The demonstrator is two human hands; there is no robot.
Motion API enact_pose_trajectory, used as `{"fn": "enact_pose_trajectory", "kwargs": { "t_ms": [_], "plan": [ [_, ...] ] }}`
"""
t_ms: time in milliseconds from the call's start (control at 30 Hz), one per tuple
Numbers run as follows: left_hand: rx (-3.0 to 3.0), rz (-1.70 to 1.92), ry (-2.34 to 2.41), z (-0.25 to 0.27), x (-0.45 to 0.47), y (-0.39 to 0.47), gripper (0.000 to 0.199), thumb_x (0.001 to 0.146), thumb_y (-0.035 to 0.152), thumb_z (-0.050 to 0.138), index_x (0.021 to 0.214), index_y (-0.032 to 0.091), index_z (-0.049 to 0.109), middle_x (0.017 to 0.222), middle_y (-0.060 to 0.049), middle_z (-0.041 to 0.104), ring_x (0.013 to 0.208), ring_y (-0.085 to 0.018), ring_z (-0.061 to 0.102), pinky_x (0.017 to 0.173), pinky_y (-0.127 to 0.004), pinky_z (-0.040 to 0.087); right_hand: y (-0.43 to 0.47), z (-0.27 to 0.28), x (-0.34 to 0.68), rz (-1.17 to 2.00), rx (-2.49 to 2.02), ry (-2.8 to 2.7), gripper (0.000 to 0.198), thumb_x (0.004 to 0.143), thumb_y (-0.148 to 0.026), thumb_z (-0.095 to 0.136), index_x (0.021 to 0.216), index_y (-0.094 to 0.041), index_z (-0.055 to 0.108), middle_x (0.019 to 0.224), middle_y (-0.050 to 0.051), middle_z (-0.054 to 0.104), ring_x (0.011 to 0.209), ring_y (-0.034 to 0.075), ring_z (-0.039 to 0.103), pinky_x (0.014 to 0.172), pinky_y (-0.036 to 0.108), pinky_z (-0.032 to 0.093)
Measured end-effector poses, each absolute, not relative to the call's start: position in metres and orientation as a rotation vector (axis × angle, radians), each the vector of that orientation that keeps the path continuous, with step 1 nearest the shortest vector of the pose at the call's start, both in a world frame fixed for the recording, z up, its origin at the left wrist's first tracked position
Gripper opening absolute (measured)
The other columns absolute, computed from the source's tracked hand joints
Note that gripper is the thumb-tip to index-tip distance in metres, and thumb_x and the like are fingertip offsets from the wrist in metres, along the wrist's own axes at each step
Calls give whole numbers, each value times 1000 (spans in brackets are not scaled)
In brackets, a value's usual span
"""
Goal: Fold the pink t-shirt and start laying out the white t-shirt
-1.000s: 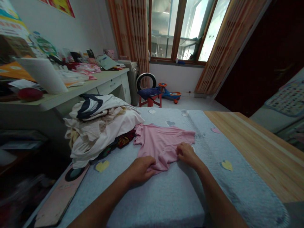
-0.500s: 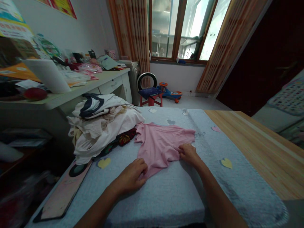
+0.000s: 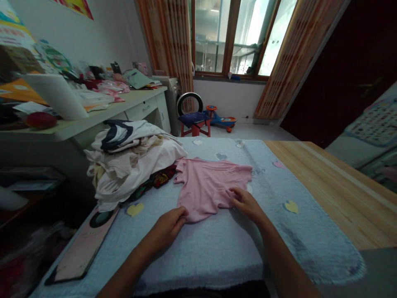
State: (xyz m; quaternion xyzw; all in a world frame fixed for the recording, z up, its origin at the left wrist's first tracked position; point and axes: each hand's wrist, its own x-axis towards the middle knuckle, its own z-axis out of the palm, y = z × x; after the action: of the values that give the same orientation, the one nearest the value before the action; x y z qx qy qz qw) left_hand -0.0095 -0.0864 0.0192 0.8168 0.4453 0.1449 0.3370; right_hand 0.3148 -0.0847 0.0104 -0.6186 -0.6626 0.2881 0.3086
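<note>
A pink short-sleeved T-shirt (image 3: pixel 204 182) lies spread on the light blue cloth (image 3: pixel 217 256), a little wrinkled, its hem toward me. The fingers of my left hand (image 3: pixel 170 227) are closed on the hem's left corner. At the hem's right side, my right hand (image 3: pixel 248 205) pinches the fabric between thumb and fingers. Left of the shirt rises a pile of clothes (image 3: pixel 139 159), mostly white and cream, with a dark patterned piece (image 3: pixel 161 178) at its base, close to the shirt's left sleeve.
A long pink board with black trim (image 3: pixel 83 248) lies at the cloth's left edge. Bare wooden tabletop (image 3: pixel 328 182) shows on the right. A cluttered desk (image 3: pixel 130 105) stands at left. A red stool (image 3: pixel 195 129) and a ride-on toy (image 3: pixel 225 121) are beyond the table.
The hem's left corner has moved slightly away from me and leftward with my left hand, and the lower edge looks straighter. My right hand stays at the hem's right side, fingers shifted slightly.
</note>
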Motion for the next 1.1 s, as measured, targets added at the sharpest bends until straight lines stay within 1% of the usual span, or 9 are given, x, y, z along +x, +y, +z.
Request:
{"fn": "enact_pose_trajectory", "kwargs": {
  "t_ms": [133, 233, 367, 467, 533, 700, 800, 933, 1100],
  "plan": [
    [2097, 355, 1166, 25, -17, -86, 18, 96, 31, 42, 93, 22, 58, 91, -2, 67, 85, -20, 61, 76, -29, 43, -97, 16, 333, 803, -1678, -1695, 19, 79, -28, 48, 84, -20, 65, 76, 2, 67, 71, 18, 60, 67, 27, 46],
    [2117, 322, 1164, 29, -27, -86, 21, 95, 30, 43, 101, 23, 62, 101, -4, 68, 94, -21, 62, 84, -31, 44, -115, 18, 356, 762, -1688, -1650, 14, 77, -31, 48, 71, -21, 57, 74, 1, 64, 74, 18, 60, 71, 28, 46],
    [2219, 306, 1131, 27, -37, -87, 29, 88, 19, 45, 109, 22, 65, 109, -8, 67, 103, -23, 59, 92, -35, 44, -139, 12, 374, 749, -1778, -1724, 17, 78, -29, 45, 75, -22, 60, 81, 3, 67, 83, 21, 61, 80, 33, 46],
    [2303, 292, 1107, 20, -39, -87, 27, 84, 15, 46, 98, 22, 68, 103, -8, 67, 99, -23, 58, 89, -36, 46, -151, 3, 374, 654, -1816, -1800, 26, 76, -24, 49, 93, -21, 68, 100, 7, 70, 99, 24, 61, 93, 39, 43],
    [2323, 345, 1109, 17, -39, -87, 24, 86, 17, 46, 95, 22, 68, 107, -8, 66, 102, -24, 57, 92, -38, 46, -156, 0, 371, 607, -1807, -1847, 30, 75, -20, 51, 98, -22, 70, 105, 8, 70, 104, 25, 60, 98, 42, 41],
    [2164, 567, 1122, 17, -42, -89, 19, 91, 29, 48, 95, 24, 66, 133, -9, 60, 124, -26, 51, 108, -46, 39, -163, 2, 368, 576, -1704, -1813, 27, 78, -20, 47, 92, -23, 70, 105, 8, 70, 105, 24, 61, 99, 43, 42],
    [1952, 630, 1104, 19, -43, -92, 19, 90, 35, 52, 93, 23, 66, 139, -9, 57, 129, -27, 50, 112, -47, 36, -167, 4, 369, 583, -1666, -1728, 27, 78, -22, 45, 91, -23, 68, 102, 7, 70, 99, 23, 63, 94, 39, 46],
    [1731, 656, 1093, 15, -44, -94, 26, 89, 43, 56, 97, 21, 68, 127, -12, 66, 125, -29, 55, 110, -46, 37, -172, 3, 370, 635, -1737, -1672, 26, 78, -23, 44, 89, -23, 67, 93, 5, 71, 91, 21, 64, 86, 35, 48],
    [1771, 536, 1178, 15, -52, -94, 34, 90, 48, 54, 101, 20, 70, 99, -6, 72, 93, -24, 66, 90, -35, 50, -179, 4, 370, 682, -1728, -1714, 25, 75, -21, 44, 86, -23, 66, 90, 5, 70, 88, 21, 63, 85, 35, 48]
  ]
}}
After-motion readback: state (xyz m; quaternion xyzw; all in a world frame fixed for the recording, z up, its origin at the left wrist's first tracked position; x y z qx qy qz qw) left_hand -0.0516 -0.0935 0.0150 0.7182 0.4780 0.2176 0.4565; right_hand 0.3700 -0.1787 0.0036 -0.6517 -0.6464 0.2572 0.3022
